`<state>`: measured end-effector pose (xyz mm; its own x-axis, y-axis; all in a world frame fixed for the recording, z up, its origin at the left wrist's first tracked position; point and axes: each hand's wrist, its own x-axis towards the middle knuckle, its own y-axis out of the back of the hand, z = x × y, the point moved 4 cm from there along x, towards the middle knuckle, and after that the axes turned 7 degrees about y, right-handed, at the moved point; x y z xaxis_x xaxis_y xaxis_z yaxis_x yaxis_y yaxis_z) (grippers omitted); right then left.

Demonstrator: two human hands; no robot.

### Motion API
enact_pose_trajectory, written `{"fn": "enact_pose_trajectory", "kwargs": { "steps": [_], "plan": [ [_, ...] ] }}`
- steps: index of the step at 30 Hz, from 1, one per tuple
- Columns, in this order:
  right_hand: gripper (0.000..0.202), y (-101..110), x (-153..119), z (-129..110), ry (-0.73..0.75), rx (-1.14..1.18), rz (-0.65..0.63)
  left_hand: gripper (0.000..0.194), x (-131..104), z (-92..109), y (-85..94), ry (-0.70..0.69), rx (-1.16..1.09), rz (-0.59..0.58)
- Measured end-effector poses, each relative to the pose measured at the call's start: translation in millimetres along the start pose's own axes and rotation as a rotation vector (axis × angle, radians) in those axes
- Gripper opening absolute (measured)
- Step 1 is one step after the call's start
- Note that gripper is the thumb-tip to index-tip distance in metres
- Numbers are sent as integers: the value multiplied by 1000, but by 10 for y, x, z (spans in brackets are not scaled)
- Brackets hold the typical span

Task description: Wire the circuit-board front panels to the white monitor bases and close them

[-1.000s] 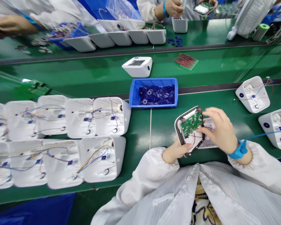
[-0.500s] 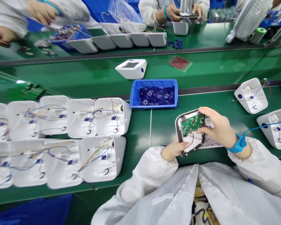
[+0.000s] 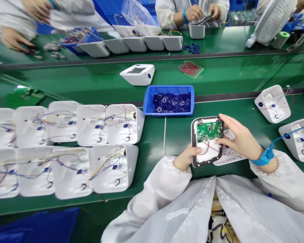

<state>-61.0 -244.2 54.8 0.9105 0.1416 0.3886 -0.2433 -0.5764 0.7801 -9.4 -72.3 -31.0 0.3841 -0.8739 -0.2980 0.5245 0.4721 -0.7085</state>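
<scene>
Between my hands is a white plastic cover with a black rim [image 3: 194, 141], its inner side facing up. A green circuit board [image 3: 209, 130] fills its upper half, and thin red and black wires run over the white part below. My left hand [image 3: 188, 157] grips the lower left edge, thumb on the inner face. On the right edge, my right hand [image 3: 236, 136] holds on with its thumb near the board's lower corner and its fingers along the upper side. Partly hidden beneath lies a white housing [image 3: 229, 158] on the bench.
Rows of open white housings with wires [image 3: 116, 165] stand to the left. A blue bin [image 3: 148, 101] of dark blue discs is ahead. More housings [image 3: 281, 104] stand at right. A closed white device [image 3: 144, 76] and a red-and-green board [image 3: 191, 69] lie beyond; co-workers' hands [image 3: 194, 13] work across.
The cover has turned to lie flatter and squarer to me, showing more of its inner face. Both hands keep hold. Across the bench, a co-worker has tilted the part they hold.
</scene>
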Motion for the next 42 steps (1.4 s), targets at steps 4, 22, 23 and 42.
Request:
{"fn": "enact_pose_trajectory", "kwargs": {
  "steps": [4, 22, 23, 42],
  "plan": [
    [73, -58, -16, -30, 9, -62, 37, 73, -5, -49, 55, 13, 9, 19],
    [55, -21, -99, 44, -441, 302, 159, 95, 12, 172, -103, -80, 97, -76],
    [52, -24, -113, 63, -484, 382, 176, 94, 12, 220, -69, -104, 146, -41],
    [33, -149, -150, -58, -482, 857, 120, 43, -141, 636, 42, -241, 672, 385]
  ]
}}
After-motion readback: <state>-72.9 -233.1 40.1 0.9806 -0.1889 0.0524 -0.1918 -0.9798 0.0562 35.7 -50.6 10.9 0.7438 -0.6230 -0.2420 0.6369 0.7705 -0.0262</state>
